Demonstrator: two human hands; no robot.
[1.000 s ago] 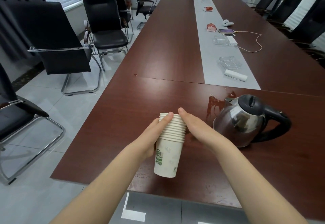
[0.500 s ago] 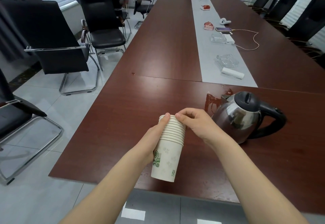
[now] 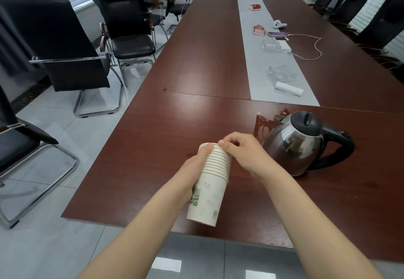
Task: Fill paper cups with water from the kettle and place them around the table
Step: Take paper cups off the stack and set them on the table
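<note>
Head view: left hand (image 3: 194, 167) is gripping the tilted paper cup stack (image 3: 211, 193). Right hand (image 3: 247, 155), with curled fingers (image 3: 229, 142), is pinching its top rim, near the kettle (image 3: 295, 145).

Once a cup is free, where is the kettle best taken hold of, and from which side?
Grip the black handle of the kettle, coming from the right with the right hand. The handle loops out on that side, opposite the spout, and leaves a gap for fingers; the steel body is round, smooth and possibly hot.
</note>
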